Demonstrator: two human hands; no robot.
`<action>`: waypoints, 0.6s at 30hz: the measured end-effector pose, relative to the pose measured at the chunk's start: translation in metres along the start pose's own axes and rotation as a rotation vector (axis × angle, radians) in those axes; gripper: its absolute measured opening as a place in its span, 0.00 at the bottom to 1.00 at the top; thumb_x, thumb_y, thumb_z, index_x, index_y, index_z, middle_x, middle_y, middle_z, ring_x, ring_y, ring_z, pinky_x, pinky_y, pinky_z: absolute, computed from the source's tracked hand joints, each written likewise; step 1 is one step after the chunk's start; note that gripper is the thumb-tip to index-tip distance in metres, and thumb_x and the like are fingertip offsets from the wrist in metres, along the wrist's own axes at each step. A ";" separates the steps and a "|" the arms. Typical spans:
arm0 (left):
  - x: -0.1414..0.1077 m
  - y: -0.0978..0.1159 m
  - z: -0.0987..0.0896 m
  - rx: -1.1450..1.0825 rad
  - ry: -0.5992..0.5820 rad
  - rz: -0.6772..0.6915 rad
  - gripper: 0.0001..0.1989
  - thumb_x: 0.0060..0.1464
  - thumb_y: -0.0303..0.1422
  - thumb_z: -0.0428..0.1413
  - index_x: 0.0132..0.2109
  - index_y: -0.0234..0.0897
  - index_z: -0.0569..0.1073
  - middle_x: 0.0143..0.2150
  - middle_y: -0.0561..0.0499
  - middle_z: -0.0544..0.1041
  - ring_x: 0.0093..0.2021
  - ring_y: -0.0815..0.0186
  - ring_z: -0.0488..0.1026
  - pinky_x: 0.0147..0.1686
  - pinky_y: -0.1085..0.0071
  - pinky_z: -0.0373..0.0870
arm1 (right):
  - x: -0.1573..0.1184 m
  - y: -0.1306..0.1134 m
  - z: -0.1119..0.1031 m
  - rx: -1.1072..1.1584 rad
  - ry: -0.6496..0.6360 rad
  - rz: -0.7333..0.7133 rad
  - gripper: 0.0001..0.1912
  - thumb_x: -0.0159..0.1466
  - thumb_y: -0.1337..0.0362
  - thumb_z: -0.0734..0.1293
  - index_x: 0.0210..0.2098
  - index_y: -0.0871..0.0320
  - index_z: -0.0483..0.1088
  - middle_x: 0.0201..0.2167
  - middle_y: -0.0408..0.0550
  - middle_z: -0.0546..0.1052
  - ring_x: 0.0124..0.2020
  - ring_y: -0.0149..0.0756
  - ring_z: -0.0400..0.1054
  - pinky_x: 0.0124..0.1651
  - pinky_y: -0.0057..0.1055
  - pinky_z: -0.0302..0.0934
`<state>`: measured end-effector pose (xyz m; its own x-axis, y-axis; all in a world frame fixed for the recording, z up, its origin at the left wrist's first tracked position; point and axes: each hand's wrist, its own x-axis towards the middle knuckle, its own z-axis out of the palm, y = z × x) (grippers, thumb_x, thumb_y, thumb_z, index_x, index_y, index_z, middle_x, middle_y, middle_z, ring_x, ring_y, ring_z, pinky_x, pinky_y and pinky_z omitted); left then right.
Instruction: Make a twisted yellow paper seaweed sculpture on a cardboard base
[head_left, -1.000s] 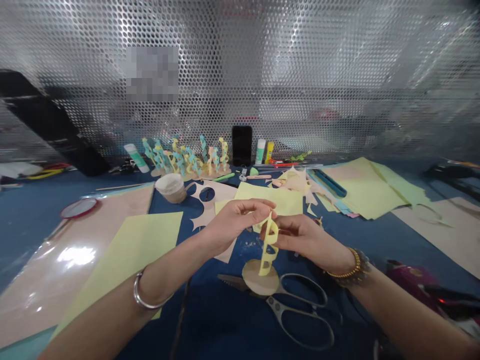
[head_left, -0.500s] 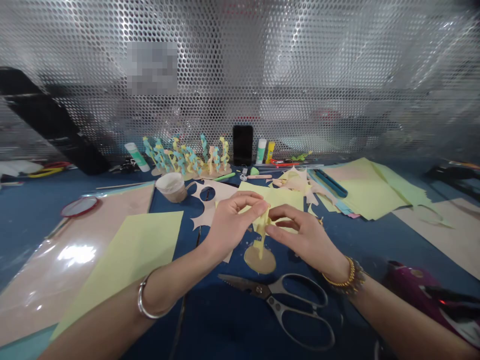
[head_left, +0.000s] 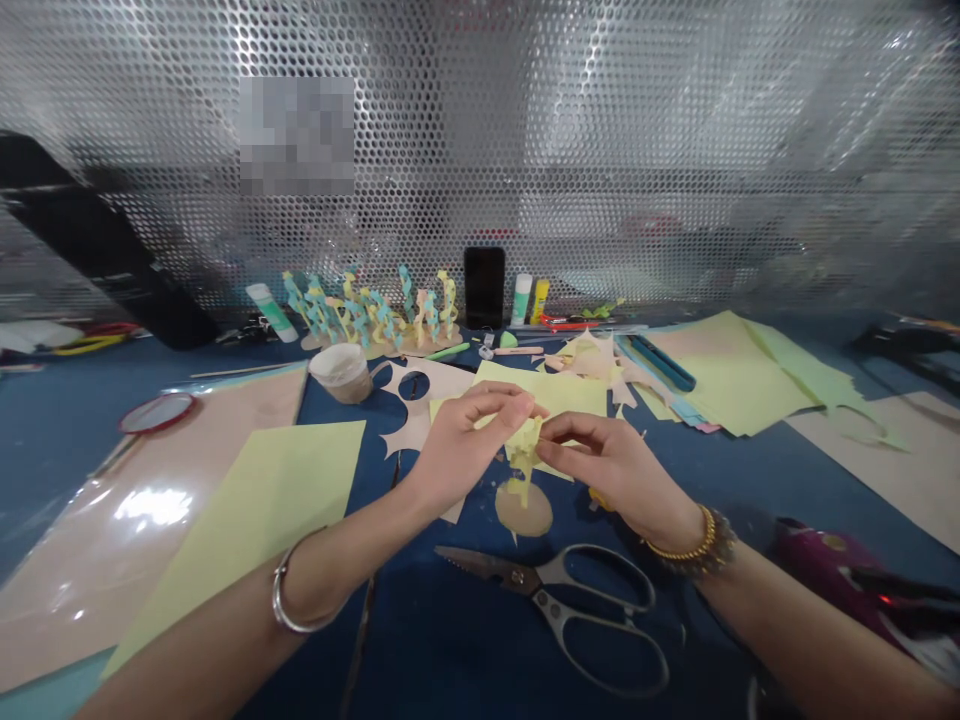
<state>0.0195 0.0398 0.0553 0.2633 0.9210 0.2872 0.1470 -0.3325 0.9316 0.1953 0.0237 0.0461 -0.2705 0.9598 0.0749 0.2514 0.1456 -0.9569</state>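
Observation:
A yellow paper strip (head_left: 525, 462), folded or curled, stands up from a round tan paper disc (head_left: 527, 512) in front of me. My left hand (head_left: 472, 440) pinches the strip's top between thumb and fingers. From the other side, my right hand (head_left: 611, 460) closes thumb and fingertips on the strip's right edge, partly hiding it. Large metal scissors (head_left: 559, 595) lie partly open on the blue table just below the disc. Behind my hands rests a yellow paper sheet (head_left: 559, 390), and left of it a pink sheet with round cut-outs (head_left: 450, 378).
Several curled blue, yellow and pink paper pieces (head_left: 375, 310) stand along the back. A paper cup (head_left: 341, 372), a phone (head_left: 484, 287) and glue sticks (head_left: 522, 299) are nearby. Paper sheets (head_left: 735, 375) lie at right, a yellow sheet (head_left: 270, 500) at left, a purple tool (head_left: 817, 575) far right.
The strip has turned between my fingers and now shows a more crumpled, wider side. The disc below has shifted slightly with it. Both hands stay close to the strip.

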 end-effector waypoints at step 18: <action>0.023 0.019 -0.069 0.236 0.441 0.318 0.03 0.49 0.31 0.62 0.31 0.47 0.79 0.35 0.56 0.77 0.42 0.62 0.72 0.43 0.61 0.68 | 0.012 0.006 -0.041 -0.515 0.123 -0.168 0.10 0.61 0.60 0.64 0.38 0.55 0.74 0.37 0.48 0.77 0.37 0.38 0.71 0.40 0.34 0.67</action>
<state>-0.0378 0.0691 0.0952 -0.0843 0.7494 0.6567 0.3469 -0.5957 0.7244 0.2314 0.0458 0.0522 -0.2432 0.9297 0.2768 0.6443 0.3681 -0.6704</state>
